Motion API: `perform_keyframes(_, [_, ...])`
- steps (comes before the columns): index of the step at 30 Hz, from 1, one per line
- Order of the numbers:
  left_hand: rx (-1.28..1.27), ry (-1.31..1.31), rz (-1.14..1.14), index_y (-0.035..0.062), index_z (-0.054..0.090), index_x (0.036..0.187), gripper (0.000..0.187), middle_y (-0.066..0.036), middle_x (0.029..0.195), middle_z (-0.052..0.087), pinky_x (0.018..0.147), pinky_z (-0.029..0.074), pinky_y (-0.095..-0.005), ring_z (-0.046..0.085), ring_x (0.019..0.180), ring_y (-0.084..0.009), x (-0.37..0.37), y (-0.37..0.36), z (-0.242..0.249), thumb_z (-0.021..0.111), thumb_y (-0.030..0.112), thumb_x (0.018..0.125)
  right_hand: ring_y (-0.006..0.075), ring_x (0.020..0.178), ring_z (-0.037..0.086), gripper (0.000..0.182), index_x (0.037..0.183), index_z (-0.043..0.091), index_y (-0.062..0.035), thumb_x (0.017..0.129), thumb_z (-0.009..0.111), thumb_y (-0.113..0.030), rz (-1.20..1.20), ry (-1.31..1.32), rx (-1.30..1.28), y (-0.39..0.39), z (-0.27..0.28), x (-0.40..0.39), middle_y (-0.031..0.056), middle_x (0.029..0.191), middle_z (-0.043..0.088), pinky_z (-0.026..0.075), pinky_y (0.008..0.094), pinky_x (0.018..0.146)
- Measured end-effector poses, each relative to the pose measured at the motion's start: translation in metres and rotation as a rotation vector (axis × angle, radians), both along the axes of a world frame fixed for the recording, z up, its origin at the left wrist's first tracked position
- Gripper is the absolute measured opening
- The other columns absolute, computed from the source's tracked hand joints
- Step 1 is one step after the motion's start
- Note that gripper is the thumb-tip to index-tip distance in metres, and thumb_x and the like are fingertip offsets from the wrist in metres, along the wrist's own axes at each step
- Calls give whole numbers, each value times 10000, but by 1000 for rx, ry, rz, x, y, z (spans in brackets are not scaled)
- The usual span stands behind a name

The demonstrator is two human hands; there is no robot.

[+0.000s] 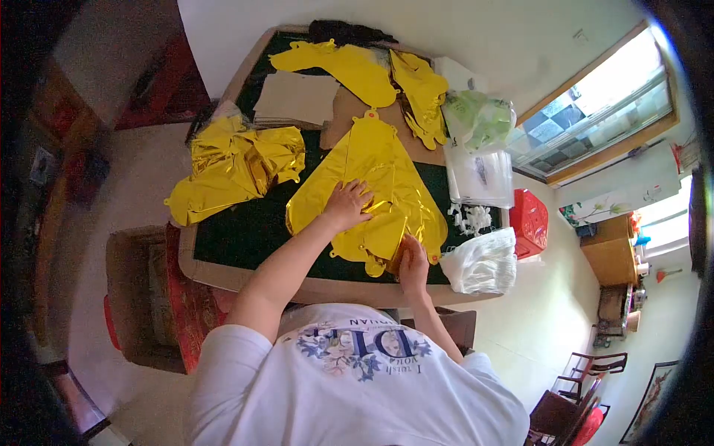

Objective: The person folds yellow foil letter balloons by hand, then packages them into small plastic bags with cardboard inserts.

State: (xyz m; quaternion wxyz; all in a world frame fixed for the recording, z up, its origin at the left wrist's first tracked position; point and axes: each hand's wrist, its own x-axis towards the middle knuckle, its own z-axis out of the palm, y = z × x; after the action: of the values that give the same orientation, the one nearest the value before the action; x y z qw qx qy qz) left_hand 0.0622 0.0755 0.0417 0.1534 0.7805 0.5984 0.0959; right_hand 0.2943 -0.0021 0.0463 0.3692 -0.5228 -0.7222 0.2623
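A large gold foil piece (372,163) lies flat on the dark green table top (223,245) in front of me. My left hand (348,204) rests on the middle of the foil with its fingers spread. At the foil's lower right edge, my right hand (411,260) has its fingers bent around a folded part of the foil. Small tabs stick out from the foil's top and lower edges.
Crumpled gold foil (238,163) lies at the left, with more foil (349,67) at the back. Cardboard sheets (294,98) lie behind. Clear plastic bags (482,178), white strings (483,264) and a red box (528,223) are on the right.
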Motion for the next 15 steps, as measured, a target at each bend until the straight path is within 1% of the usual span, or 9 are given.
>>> perform_keyframes(2, [-4, 10, -7, 164, 458, 1357, 598, -90, 1471, 345, 1111, 220, -505, 289, 1370, -260, 0, 0, 1, 600, 448, 850, 262, 891, 594, 329, 1216, 536, -11, 913, 433, 64, 13, -138, 79, 6, -8, 0, 137, 1006, 608, 475, 327, 803])
perform_keyframes(4, [29, 23, -9, 164, 472, 1343, 588, -91, 1464, 357, 1108, 231, -496, 300, 1364, -265, 0, 1, -4, 608, 442, 844, 262, 953, 592, 334, 1231, 530, -3, 915, 433, 54, 88, -123, 19, 1, 8, -11, 160, 1059, 602, 468, 318, 839])
perform_keyframes(6, [59, 32, -9, 163, 486, 1330, 578, -92, 1457, 368, 1104, 242, -486, 310, 1358, -271, 0, 1, -5, 617, 436, 838, 291, 1028, 577, 380, 1251, 525, -13, 891, 438, 69, -8, 313, -144, -2, 13, -21, 183, 1118, 590, 448, 325, 901])
perform_keyframes(7, [32, 24, -9, 166, 474, 1340, 573, -90, 1463, 358, 1108, 229, -495, 299, 1364, -264, 0, 0, -2, 606, 430, 849, 266, 1098, 556, 403, 1294, 494, -31, 912, 403, 57, 22, 447, -121, 3, -3, -19, 149, 1177, 578, 416, 334, 967])
perform_keyframes(8, [4, 16, -9, 168, 463, 1350, 567, -89, 1468, 348, 1112, 217, -503, 289, 1370, -258, 0, -1, 1, 595, 424, 861, 266, 1098, 556, 403, 1294, 494, -31, 912, 403, 57, 26, 446, -121, 7, -15, -9, 149, 1177, 578, 416, 334, 967])
perform_keyframes(10, [7, 4, -9, 169, 463, 1349, 565, -87, 1468, 347, 1113, 215, -503, 287, 1371, -257, 0, -1, 0, 598, 418, 861, 252, 1133, 555, 392, 1310, 484, -39, 932, 422, 45, 191, -187, 117, 11, -15, -2, 152, 1223, 566, 428, 320, 960])
perform_keyframes(12, [10, -5, -12, 170, 464, 1348, 562, -86, 1468, 347, 1115, 213, -502, 286, 1372, -257, 0, 0, 2, 601, 413, 860, 285, 1164, 539, 382, 1285, 506, -26, 918, 432, 49, 188, -196, 106, 7, -13, -11, 161, 1254, 553, 420, 350, 978])
perform_keyframes(14, [-13, 17, -10, 170, 457, 1354, 560, -83, 1468, 345, 1118, 210, -496, 281, 1374, -255, 0, -2, 5, 594, 414, 869, 335, 1215, 492, 378, 1244, 547, -20, 886, 452, 59, 65, 551, -386, 4, 7, -29, 181, 1258, 549, 394, 386, 1013])
perform_keyframes(15, [-13, 18, -10, 170, 457, 1354, 560, -83, 1468, 345, 1118, 210, -496, 281, 1374, -255, 0, -2, 6, 594, 414, 869, 335, 1215, 492, 378, 1244, 547, -20, 886, 452, 59, 65, 552, -386, 7, -1, -24, 181, 1258, 549, 394, 386, 1013])
